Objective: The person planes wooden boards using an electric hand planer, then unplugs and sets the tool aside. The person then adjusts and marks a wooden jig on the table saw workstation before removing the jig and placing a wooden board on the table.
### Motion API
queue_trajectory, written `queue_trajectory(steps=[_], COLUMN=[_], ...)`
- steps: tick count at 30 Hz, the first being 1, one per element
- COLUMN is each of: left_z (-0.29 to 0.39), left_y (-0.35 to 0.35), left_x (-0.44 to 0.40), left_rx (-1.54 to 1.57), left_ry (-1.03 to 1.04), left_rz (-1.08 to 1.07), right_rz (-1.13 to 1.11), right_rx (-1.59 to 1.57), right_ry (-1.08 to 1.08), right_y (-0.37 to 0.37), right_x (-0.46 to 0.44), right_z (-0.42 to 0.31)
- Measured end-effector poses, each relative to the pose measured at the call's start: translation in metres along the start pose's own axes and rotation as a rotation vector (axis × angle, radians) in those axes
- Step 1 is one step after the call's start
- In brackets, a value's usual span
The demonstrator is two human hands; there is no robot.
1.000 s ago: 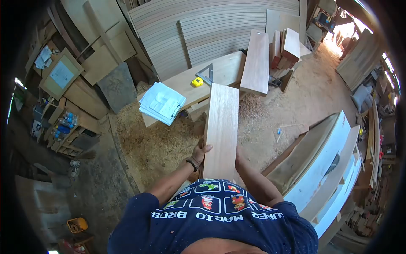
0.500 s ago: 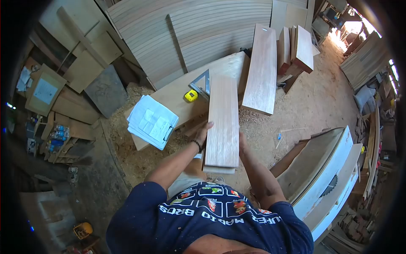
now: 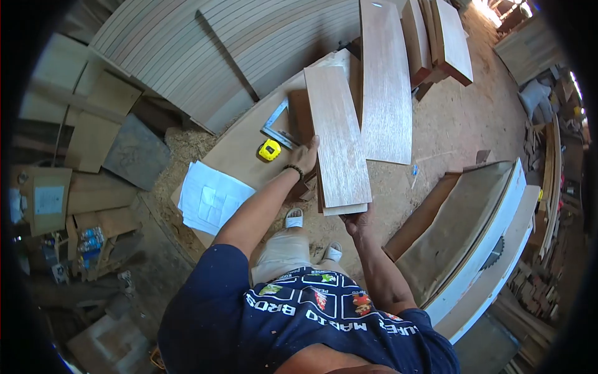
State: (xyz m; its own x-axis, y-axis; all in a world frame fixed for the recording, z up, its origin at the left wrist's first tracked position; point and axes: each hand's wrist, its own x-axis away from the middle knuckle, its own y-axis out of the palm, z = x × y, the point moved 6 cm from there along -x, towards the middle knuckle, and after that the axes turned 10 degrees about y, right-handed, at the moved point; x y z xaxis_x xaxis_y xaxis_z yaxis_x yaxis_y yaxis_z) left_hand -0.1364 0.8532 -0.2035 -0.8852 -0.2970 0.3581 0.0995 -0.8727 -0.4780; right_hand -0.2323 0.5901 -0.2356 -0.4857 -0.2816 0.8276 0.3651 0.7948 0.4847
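Plank stack point(image 3: 339, 140) held between both hands.
The left hand point(image 3: 304, 157) is clamped on the long left edge, thumb against the upper board, other fingers mostly hidden; the right hand point(image 3: 357, 222) grasps the near right corner from below, fingertips obscured. The stack extends forward past the left fingers; a yellow tape measure point(image 3: 270, 150) lies just left of them.

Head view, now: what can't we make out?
In the head view:
Right grip: partly hidden by the held boards.
Left grip: fingertips partly hidden by the same boards.
Papers: writing too small; one edge behind the left forearm.
Tape measure: markings too small.
Long board: far end cut off by the top edge.
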Motion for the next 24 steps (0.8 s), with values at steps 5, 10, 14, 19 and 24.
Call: queue_trajectory(steps=[5, 10, 14, 19, 24], left_z=[-0.021, -0.051, -0.065, -0.075, -0.062], left_y=[-0.017, -0.046, -0.065, -0.084, -0.073], left_x=[-0.034, -0.007, 0.021, 0.060, 0.072], left_rx=[-1.107, -1.096, -1.021, -1.196, -1.317], left_ry=[0.555, 0.423, 0.436, 0.328, 0.362], left_rz=[-0.263, -0.459, -0.502, -0.522, -0.550], right_rz=[0.100, 0.081, -0.077, -0.044, 0.198], right_rx=[-0.064, -0.145, -0.328, -0.217, 0.356], right_ry=[0.003, -0.013, -0.033, 0.082, -0.080], right_y=[-0.002, 0.013, 0.030, 0.061, -0.028], right_x=[-0.014, -0.040, -0.094, -0.102, -0.043], right_z=[0.011, 0.011, 0.017, 0.029, 0.045])
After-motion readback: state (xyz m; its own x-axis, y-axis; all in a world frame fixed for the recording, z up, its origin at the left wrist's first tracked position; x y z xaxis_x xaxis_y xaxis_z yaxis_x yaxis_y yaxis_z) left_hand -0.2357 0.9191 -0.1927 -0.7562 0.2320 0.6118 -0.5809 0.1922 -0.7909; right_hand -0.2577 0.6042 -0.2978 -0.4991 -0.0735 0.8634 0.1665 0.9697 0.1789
